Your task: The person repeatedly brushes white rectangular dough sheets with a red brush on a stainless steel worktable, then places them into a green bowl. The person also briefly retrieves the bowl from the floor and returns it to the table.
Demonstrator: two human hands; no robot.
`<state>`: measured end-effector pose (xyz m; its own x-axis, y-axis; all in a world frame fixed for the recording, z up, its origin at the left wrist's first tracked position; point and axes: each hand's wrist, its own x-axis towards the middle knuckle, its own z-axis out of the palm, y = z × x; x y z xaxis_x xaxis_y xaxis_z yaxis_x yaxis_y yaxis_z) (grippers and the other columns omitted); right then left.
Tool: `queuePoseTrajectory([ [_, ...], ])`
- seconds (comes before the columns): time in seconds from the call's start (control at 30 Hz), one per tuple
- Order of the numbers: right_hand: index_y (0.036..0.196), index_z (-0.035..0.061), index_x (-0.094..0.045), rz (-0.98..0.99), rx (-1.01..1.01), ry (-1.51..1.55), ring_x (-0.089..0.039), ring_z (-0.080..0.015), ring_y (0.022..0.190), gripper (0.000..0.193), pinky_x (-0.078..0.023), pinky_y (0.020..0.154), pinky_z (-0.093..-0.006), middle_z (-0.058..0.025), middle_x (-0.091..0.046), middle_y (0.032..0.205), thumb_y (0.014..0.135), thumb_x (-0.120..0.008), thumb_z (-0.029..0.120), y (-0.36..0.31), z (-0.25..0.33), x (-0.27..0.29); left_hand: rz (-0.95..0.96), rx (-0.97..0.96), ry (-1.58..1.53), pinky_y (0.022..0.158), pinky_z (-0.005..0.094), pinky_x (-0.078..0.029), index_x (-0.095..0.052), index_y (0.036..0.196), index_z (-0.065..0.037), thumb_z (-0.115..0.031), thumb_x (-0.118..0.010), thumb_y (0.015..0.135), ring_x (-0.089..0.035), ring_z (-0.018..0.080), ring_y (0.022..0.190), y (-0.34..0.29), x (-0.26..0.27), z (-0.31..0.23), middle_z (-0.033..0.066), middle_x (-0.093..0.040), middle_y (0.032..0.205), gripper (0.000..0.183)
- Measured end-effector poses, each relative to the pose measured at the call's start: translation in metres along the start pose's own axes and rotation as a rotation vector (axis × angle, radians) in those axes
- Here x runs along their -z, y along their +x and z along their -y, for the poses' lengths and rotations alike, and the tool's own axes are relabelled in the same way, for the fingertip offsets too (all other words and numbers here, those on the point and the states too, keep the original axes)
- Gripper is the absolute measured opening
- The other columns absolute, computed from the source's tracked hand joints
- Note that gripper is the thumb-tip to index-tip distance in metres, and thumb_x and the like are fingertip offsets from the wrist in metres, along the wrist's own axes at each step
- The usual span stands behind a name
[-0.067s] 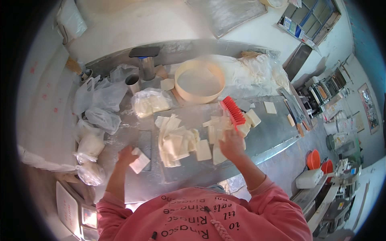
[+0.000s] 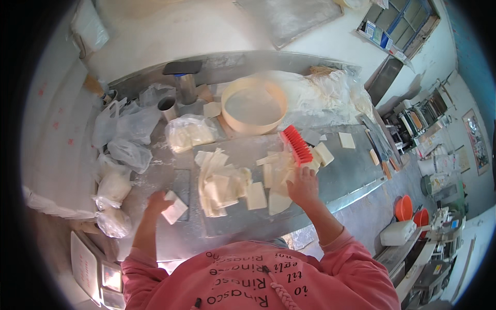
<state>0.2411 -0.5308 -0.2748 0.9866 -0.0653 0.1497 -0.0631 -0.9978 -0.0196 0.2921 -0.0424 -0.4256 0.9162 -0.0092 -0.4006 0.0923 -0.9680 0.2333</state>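
Two bare hands are spread well apart over a metal bench [image 2: 343, 173], each with a pale or red thing close by. The left hand [image 2: 156, 200] is at the left edge of a small pale block [image 2: 175, 207], roughly square, which lies to the right of its fingers and is turned a little aslant. Whether those fingers pinch the block or merely rest against it cannot be told. Just behind the block is a flat grey plate [image 2: 182, 185], its long side running away from the person.

The right hand [image 2: 304, 188] is palm down, its fingers reaching forward and looking parted rather than closed. Directly beyond their tips lies a red brush [image 2: 296, 144], its long axis slanting from far left to near right, so that its near end points toward this hand. The right hand is plainly the nearer one to the brush; whether a fingertip touches it is too unclear to say.

Between the hands sits a loose heap of pale sheets [image 2: 219, 188], with a single flat piece [image 2: 256, 196] on its right, nearer the right hand. Behind the heap, well beyond both hands, are a bagged pale lump [image 2: 190, 134] and a round sieve [image 2: 256, 128].
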Motion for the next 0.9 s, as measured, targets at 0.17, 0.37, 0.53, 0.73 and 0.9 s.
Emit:
queuePoseTrajectory([
  [0.17,0.106,0.0004,-0.047,0.377,-0.059,0.165,-0.062,-0.0357,0.085,0.040,-0.050,0.071,-0.0479,-0.0185,-0.062,0.091,0.081,-0.054,0.030,0.021,-0.084,-0.023,-0.272,0.145,-0.106,0.078,0.0494,-0.046,-0.054,0.108,-0.003,-0.023,-0.062,0.077,-0.060,0.0409,0.090,-0.036,0.008,-0.014,0.0252,-0.062,0.095,0.039],
  [0.37,0.108,-0.0016,-0.043,0.590,0.083,0.317,-0.065,-0.0390,0.078,0.038,-0.051,0.070,-0.0500,-0.0221,-0.064,0.086,0.081,-0.048,0.026,0.041,-0.103,-0.031,-0.576,0.189,-0.398,0.072,0.0425,-0.049,-0.054,0.114,0.000,-0.013,-0.056,0.082,-0.063,0.0347,0.080,-0.106,0.059,-0.133,0.0198,-0.065,0.090,0.035],
  [0.53,0.110,-0.0013,-0.042,0.623,0.104,0.270,-0.065,-0.0376,0.083,0.039,-0.050,0.074,-0.0489,-0.0223,-0.065,0.089,0.080,-0.049,0.024,0.048,-0.107,-0.028,-0.241,0.200,-1.232,0.070,0.0294,-0.049,-0.060,0.107,-0.001,-0.013,-0.053,0.086,-0.061,0.0141,0.080,-0.115,0.067,-0.263,0.0045,-0.064,0.092,0.025],
  [0.73,0.107,0.0006,-0.045,0.660,0.161,0.191,-0.064,-0.0360,0.089,0.036,-0.049,0.077,-0.0482,-0.0223,-0.064,0.094,0.080,-0.049,0.023,0.050,-0.098,-0.015,0.108,-0.192,-1.945,0.082,0.0327,-0.048,-0.053,0.116,0.000,-0.014,-0.051,0.091,-0.061,0.0199,0.092,-0.070,0.043,-0.358,0.0073,-0.062,0.104,0.029],
  [0.9,0.106,0.0003,-0.046,0.617,0.078,0.239,-0.064,-0.0374,0.089,0.033,-0.049,0.077,-0.0484,-0.0236,-0.063,0.094,0.079,-0.049,0.021,0.043,-0.101,-0.016,0.304,-0.183,-2.085,0.088,0.0350,-0.046,-0.050,0.120,0.000,-0.011,-0.052,0.088,-0.059,0.0218,0.101,-0.056,0.027,-0.370,0.0094,-0.060,0.112,0.034],
])
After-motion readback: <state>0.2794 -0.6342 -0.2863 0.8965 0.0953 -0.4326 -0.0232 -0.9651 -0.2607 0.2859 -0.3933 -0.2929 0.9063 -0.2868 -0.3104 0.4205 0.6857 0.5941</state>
